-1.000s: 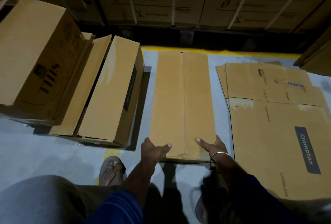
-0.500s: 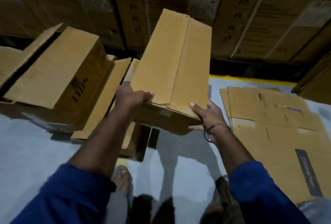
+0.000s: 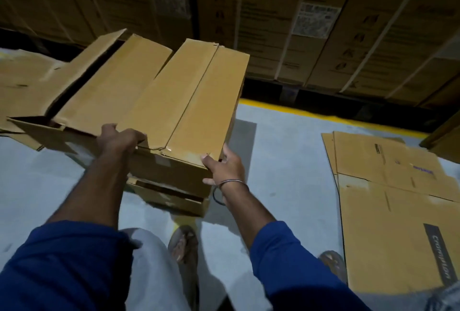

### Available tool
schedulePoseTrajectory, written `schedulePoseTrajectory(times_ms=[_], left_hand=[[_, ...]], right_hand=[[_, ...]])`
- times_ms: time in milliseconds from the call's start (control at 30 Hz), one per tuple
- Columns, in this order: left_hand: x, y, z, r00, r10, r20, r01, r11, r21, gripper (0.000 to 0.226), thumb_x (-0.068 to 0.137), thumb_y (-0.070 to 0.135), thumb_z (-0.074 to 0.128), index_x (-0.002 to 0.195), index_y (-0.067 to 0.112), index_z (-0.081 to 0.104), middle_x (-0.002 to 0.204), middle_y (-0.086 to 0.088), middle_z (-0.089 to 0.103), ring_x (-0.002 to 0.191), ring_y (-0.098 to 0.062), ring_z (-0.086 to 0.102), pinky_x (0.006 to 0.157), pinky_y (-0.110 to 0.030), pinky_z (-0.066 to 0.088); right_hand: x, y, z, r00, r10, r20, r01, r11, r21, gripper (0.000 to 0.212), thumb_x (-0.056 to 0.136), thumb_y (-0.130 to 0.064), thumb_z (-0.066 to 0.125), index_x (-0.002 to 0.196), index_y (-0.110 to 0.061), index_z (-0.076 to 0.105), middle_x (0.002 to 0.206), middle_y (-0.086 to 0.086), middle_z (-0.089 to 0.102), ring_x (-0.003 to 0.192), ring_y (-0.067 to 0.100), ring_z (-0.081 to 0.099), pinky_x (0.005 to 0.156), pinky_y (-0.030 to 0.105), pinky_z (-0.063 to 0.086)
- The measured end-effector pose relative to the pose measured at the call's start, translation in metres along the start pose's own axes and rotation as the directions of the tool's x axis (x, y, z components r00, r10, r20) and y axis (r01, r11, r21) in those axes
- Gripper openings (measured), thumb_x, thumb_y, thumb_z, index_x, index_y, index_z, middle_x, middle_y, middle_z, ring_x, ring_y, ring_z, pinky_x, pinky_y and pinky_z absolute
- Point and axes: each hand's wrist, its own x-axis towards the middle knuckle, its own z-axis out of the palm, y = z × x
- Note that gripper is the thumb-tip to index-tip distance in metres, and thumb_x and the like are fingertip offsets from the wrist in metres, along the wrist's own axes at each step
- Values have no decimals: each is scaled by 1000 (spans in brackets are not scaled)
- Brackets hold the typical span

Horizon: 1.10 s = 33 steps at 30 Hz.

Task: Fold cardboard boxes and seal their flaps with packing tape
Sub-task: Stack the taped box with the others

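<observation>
Both hands gripping near end of sealed box [image 3: 189,101]: left hand [image 3: 117,139] curled over its 9 o'clock corner, right hand [image 3: 224,163] clasping 3 o'clock corner. Box atop other boxes [image 3: 169,196], 12 o'clock of feet. Flat cartons [image 3: 388,211] at 3 o'clock unfolded, untaped; plenty left.

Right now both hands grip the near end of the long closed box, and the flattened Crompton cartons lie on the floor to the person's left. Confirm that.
One detail is wrong. The head view shows the flattened Crompton cartons on the floor to the person's right. The left hand and right hand do grip the near end of the long closed box.
</observation>
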Motion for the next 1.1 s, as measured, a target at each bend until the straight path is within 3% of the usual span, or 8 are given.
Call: schedulePoseTrajectory(times_ms=[100,233,333,500,600,733,867,1100], left_hand=[[-25,10,0,999,-4,-42,13,980,199,83,72,21,85,146,16,47,146,-20,45,122,-43,57,90,-50,57],[-9,-1,12,1000,-25,12,19,945,327,71,60,23,76,126,13,53,150,-24,41,127,-51,51,94,-65,53],[-7,3,19,1000,-2,12,-3,929,371,44,79,24,66,120,13,54,148,-23,38,121,-49,51,91,-64,55],[-60,31,19,979,199,49,-199,860,471,47,98,19,53,146,21,52,169,-18,17,157,-42,3,124,-60,20],[-82,41,24,915,387,114,-395,801,449,51,98,18,59,149,22,52,166,-15,31,157,-35,14,123,-56,26],[-128,55,37,786,585,197,-617,726,305,35,98,32,65,133,26,66,133,-4,68,118,-25,65,98,-43,55],[-183,58,68,667,621,411,-741,609,281,31,91,48,63,117,34,70,109,5,75,100,-24,69,86,-42,59],[-237,32,151,492,414,766,-854,401,332,45,94,56,64,128,26,65,117,0,71,107,-24,67,84,-36,54]], right_hand=[[9,15,19,999,-40,-33,36,992,-118,88,84,-35,83,159,-31,36,143,-4,45,121,25,57,86,49,62],[23,30,35,993,-94,-74,72,964,-256,96,79,-43,81,160,-31,31,160,4,41,139,32,49,101,55,54],[26,30,38,991,-97,-90,68,957,-283,94,82,-41,81,160,-31,30,161,5,41,138,33,50,101,54,55],[25,25,31,995,-90,-38,75,950,-302,93,88,-39,79,163,-29,25,161,0,36,140,30,47,95,51,59],[20,21,16,995,-93,26,96,911,-400,93,86,-49,77,162,-32,26,156,3,46,140,26,48,103,50,54],[13,-9,-26,982,-68,174,167,733,-659,65,93,-44,72,149,-18,53,140,8,63,121,27,64,101,48,55],[-3,-51,-103,962,-27,272,244,531,-811,43,93,-37,74,130,-16,68,106,6,76,94,20,74,80,37,59],[-48,-91,-259,972,87,218,204,149,-968,52,96,-49,67,143,-28,57,119,-8,71,109,12,63,94,31,49]])
